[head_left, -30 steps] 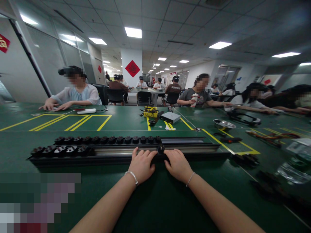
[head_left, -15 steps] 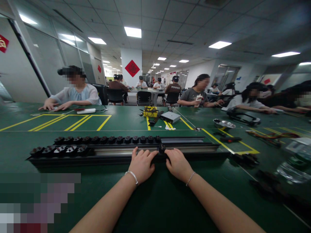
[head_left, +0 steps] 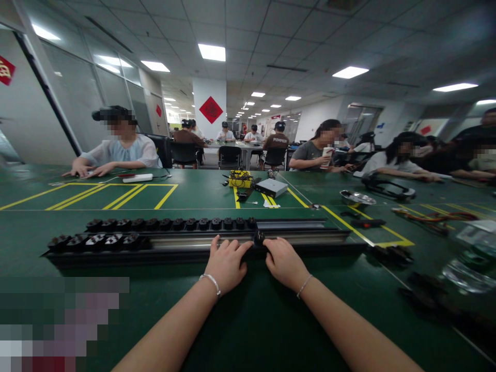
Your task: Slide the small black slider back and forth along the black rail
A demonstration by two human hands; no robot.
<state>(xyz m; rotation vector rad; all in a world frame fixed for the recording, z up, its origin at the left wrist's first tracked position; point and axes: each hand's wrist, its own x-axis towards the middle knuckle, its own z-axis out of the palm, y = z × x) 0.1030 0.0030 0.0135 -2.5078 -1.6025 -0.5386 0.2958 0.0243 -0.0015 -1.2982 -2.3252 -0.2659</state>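
Note:
Across the table lies a long black power track (head_left: 201, 247) with a silvery channel. Several round black plug adapters with metal prongs (head_left: 112, 239) sit along its left end. A small black plug adapter (head_left: 258, 237) stands on the track between my hands, its prongs upward. My right hand (head_left: 284, 261) pinches this adapter from the right with thumb and fingertips; the grip is partly hidden. My left hand (head_left: 227, 263) rests on the track's near side, fingers spread, index fingertip close to the adapter's left side. Whether that fingertip touches it I cannot tell.
Behind lies a second track (head_left: 290, 223) with a row of black adapters. Beyond are a yellow box with cables (head_left: 239, 178), a grey box (head_left: 271, 187) and a metal bowl (head_left: 357, 197). A plastic container (head_left: 470, 258) stands right. Other people sit around.
The black adapter and my right fingertips have shifted very slightly to the right. My left hand stays put. A person across the table has moved a cup a little rightward.

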